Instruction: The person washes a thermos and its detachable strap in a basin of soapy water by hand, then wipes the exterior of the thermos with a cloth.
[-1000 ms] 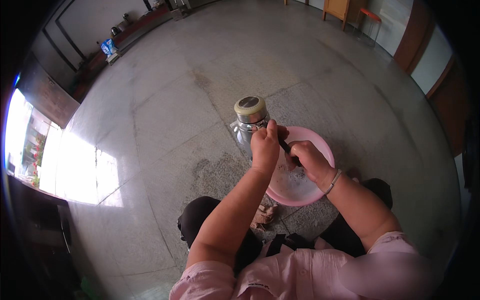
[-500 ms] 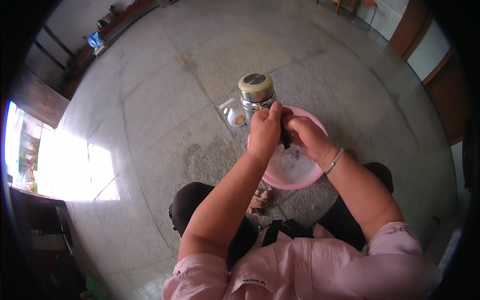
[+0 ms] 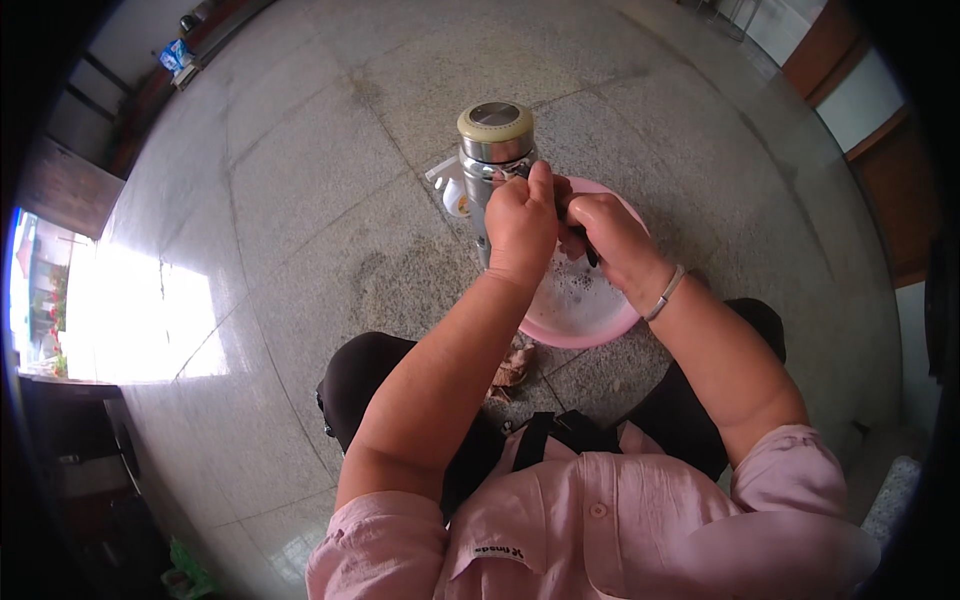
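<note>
Both my hands are closed together over the near side of a pink basin (image 3: 570, 340) of cloudy, foamy water. My left hand (image 3: 520, 222) is in a fist with its thumb upward, and my right hand (image 3: 615, 238) curls in beside it. A narrow black strap (image 3: 592, 257) runs between them; only its dark end shows below my right fingers, the rest being hidden. Just past my left hand, a steel vacuum flask (image 3: 480, 178) stands upright with a cream-rimmed lid (image 3: 496, 120) on it. A white spray bottle (image 3: 455, 197) is at the flask's left, partly covered by it.
A crumpled brownish cloth (image 3: 513, 368) lies on the grey stone floor (image 3: 300, 230) between my knees and the basin. My dark-trousered knees (image 3: 365, 375) flank the space. Bright light falls on the floor from a doorway at left. A blue package (image 3: 176, 55) sits far left.
The view has shifted, so basin and flask appear higher. The black strap's hanging end shows less and lies closer to my right fingers. Both hands stay together over the basin.
</note>
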Available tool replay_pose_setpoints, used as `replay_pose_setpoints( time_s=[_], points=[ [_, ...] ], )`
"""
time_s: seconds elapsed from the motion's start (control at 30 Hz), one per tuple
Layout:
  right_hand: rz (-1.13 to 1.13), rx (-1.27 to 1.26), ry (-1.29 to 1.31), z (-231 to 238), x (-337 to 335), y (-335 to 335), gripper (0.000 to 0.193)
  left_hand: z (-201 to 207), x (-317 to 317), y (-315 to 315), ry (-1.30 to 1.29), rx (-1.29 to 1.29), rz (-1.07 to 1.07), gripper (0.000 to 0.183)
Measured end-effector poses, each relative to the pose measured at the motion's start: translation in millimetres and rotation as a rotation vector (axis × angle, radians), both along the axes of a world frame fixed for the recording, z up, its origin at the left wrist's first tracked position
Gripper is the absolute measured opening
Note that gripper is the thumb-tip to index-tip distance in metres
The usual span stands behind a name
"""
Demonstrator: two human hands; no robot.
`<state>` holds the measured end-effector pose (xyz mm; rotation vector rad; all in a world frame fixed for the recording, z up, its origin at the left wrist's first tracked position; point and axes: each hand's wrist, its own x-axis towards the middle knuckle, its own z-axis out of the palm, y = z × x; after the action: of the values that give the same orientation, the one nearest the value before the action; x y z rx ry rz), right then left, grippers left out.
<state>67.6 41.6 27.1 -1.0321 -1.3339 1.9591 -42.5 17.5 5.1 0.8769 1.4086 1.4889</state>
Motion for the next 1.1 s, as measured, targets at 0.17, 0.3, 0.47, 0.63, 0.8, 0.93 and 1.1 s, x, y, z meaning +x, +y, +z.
replay_pose_setpoints(
  time_s=[0.17,0.3,0.47,0.63,0.8,0.93,1.1],
  points=[
    [0.023,0.023,-0.015,6,4,-7,0.016,0,-6,5,0.066,0.065,0.126,0.041],
    [0.045,0.045,-0.007,3,9,-9,0.017,5,-12,8,0.000,0.051,0.127,0.042],
    [0.095,0.067,-0.072,7,12,-14,0.017,7,-17,5,-0.030,0.059,0.092,0.041],
    [0.143,0.053,-0.001,8,13,-16,0.021,16,-19,3,-0.062,0.036,0.078,0.039],
    [0.153,0.018,0.070,-9,7,4,0.019,16,-5,0,-0.073,-0.037,0.002,0.038],
    [0.103,0.031,0.106,4,-4,-2,0.019,19,0,-5,-0.157,-0.085,-0.042,0.037],
    [0.117,0.130,0.080,1,-9,-1,0.019,22,0,-7,-0.201,-0.089,-0.040,0.037]
  ],
)
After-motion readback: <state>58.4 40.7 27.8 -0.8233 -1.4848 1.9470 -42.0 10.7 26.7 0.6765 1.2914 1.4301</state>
